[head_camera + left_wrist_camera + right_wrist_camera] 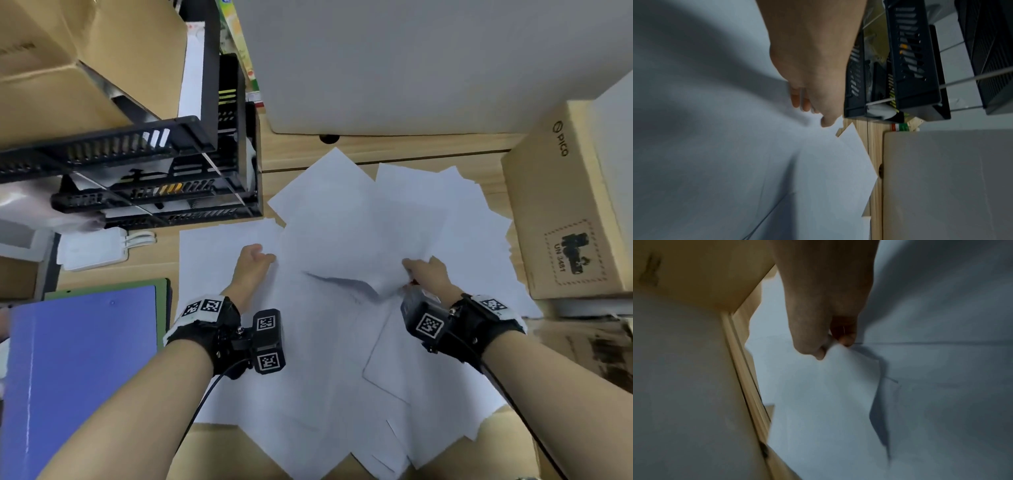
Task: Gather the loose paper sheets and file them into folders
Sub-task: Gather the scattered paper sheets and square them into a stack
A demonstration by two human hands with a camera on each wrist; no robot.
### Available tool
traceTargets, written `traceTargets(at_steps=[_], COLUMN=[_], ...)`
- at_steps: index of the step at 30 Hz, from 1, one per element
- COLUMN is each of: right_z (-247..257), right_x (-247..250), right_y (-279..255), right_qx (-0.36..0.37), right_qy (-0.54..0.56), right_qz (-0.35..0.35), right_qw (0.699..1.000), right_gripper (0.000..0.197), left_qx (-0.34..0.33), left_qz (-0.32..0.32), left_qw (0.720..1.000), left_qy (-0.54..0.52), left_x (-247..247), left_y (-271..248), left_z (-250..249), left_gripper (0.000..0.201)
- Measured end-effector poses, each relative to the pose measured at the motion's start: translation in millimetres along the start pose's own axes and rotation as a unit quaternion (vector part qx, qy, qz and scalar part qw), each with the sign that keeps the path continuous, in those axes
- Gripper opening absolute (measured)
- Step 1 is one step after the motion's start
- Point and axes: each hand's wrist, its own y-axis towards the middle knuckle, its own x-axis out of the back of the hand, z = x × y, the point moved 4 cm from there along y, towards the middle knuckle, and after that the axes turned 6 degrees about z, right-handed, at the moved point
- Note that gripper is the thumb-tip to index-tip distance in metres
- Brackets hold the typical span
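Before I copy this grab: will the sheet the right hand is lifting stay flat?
Probably not: the sheet already bows where the right hand pinches it. It looks light, and likely slides over the paper pile beneath.

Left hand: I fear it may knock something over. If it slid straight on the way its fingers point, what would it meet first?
More loose paper sheets, then probably bare desk before the grey box; depth is unclear. The left hand would pass right of the black trays.

The head view was evenly lit and fairly sharp, though its edges bowed with wide-angle distortion. Both wrist views ran dim, grainy and smeared with motion blur. A soft shadow lay under a lifted paper sheet (363,260) at centre.
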Motion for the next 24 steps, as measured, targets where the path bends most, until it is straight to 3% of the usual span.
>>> traceTargets(at_steps=[2, 4, 8, 10, 12, 14, 19, 22, 24], right_z=[-7, -14, -26, -38, -52, -69, -111, -131, -140], right_x=[3, -4, -25, -29, -25, -10, 56, 86, 90], right_y=[-8, -20, -49, -59, -63, -60, -49, -44, -44], right_qx=[-0.032, -0.069, -0.084, -0.073, -0.056, -0.046, 0.005, 0.034, 0.023], right_qy=[0.075, 0.145, 0.192, 0.183, 0.161, 0.157, 0.08, 0.004, -0.026], right_qz=[-0.002, 0.035, 0.119, 0.141, 0.145, 0.122, -0.033, -0.086, -0.054], right_qw=[0.997, 0.986, 0.971, 0.97, 0.975, 0.979, 0.996, 0.996, 0.998], right_gripper=[0.009, 0.016, 0.01, 0.009, 0.014, 0.017, 0.011, 0.04, 0.055], left_qx=[-0.007, 0.004, 0.012, -0.012, -0.035, -0.043, -0.04, -0.02, -0.019], left_qz=[0.012, 0.043, 0.181, 0.167, 0.139, 0.154, 0.205, 0.225, 0.231], left_qw=[1.0, 0.996, 0.967, 0.976, 0.986, 0.986, 0.975, 0.968, 0.966], left_qy=[-0.028, -0.081, -0.178, -0.135, -0.083, -0.043, 0.075, 0.106, 0.112], left_x=[-10, -22, -53, -62, -64, -65, -62, -62, -64], left_y=[-5, -12, -31, -38, -42, -42, -48, -50, -55], left_z=[-2, -6, -16, -20, -23, -22, -8, 1, 4], left_gripper=[0.056, 0.053, 0.027, 0.008, 0.015, 0.023, 0.03, 0.029, 0.026])
